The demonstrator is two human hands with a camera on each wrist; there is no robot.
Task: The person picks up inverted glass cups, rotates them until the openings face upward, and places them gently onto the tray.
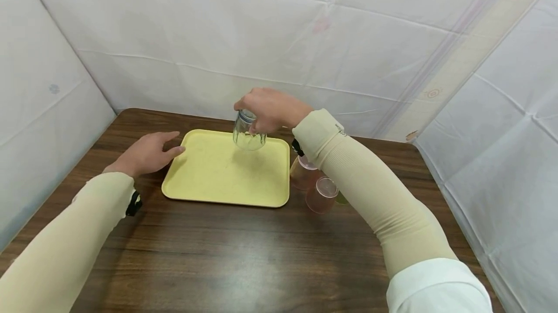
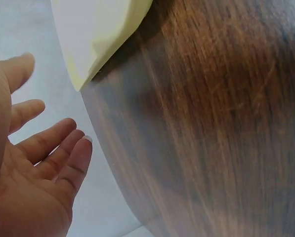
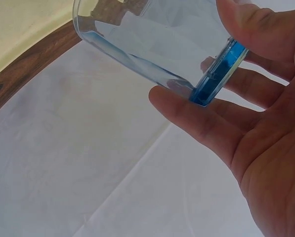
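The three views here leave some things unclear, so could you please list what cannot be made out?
- Head view: the right hand covers the top of the clear cup.
- Head view: the right sleeve hides part of two pink cups; a greenish thing behind barely shows.
- Left wrist view: only a corner of the yellow tray shows; the frame cuts it.
- Right wrist view: the cup's rim is cut off at the top edge.

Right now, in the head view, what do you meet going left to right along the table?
Left hand → yellow tray → clear glass held over the tray by the right hand → two pink cups beside the tray's right edge.
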